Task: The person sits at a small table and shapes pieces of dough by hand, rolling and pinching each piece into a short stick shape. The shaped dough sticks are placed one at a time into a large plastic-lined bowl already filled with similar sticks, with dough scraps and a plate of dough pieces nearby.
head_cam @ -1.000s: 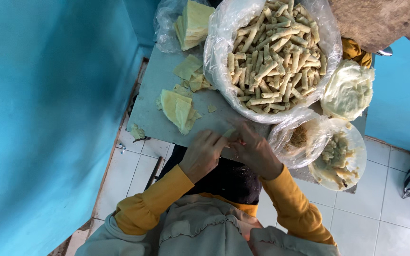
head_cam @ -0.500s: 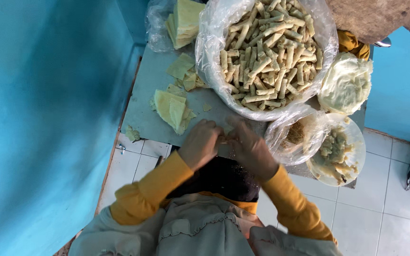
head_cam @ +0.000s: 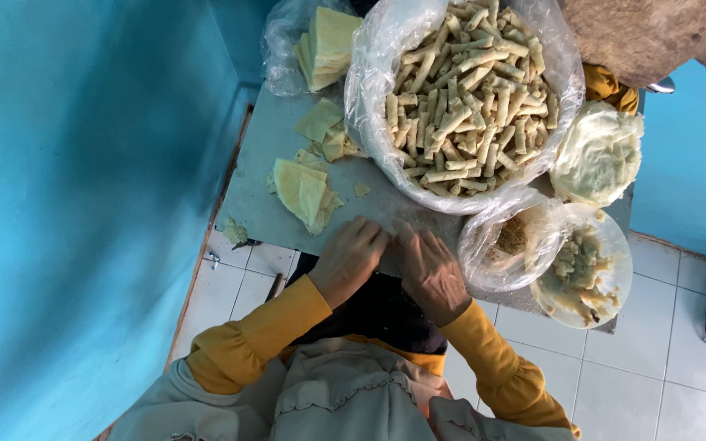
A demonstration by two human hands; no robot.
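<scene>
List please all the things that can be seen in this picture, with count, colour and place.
table: one, grey, centre, against the blue wall
rolled snacks: too many to count, pale tan, in a plastic-lined basin at the top
wrapper sheets in bag: a stack, pale yellow, top left of the table
loose wrapper sheets: a few, pale yellow, on the table left of the hands
filling: one heap, beige, on a white plate at right
plastic bag: one, clear, beside the plate
pale mass in plastic: one, whitish, right of the basin
left hand: yellow sleeve, fingers on the table edge
right hand: yellow sleeve, touching the left
</scene>
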